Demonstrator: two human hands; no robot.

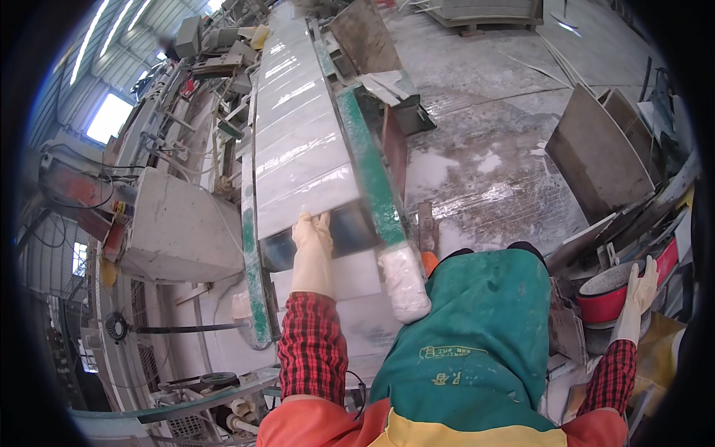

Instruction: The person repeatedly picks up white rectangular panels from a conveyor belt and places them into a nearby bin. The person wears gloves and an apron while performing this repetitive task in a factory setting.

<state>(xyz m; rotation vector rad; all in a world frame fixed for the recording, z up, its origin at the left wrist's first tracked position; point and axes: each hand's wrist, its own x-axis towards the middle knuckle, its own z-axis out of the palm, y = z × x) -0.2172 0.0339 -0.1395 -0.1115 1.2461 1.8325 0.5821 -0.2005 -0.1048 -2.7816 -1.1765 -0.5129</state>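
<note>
A row of wet, glossy white slabs [302, 127] lies along a long conveyor with green side rails. My left hand [313, 237], in a cream rubber glove, is at the near edge of the closest white slab [302, 201]. Its fingers are bent against that edge, with the fingertips at the slab's top; their undersides are hidden. Out to the far right, my right hand [639, 292], gloved alike, has its fingers stretched and holds nothing. Beside it is a round, red-sided thing with a grey speckled top [607, 287].
A green rail [370, 164] ends in a white wrapped pad [404, 283] near my green apron [469, 320]. At left stands a big pale block-shaped housing [182, 227]. Brown boards [599, 153] lean at right. The floor [484, 141] looks wet.
</note>
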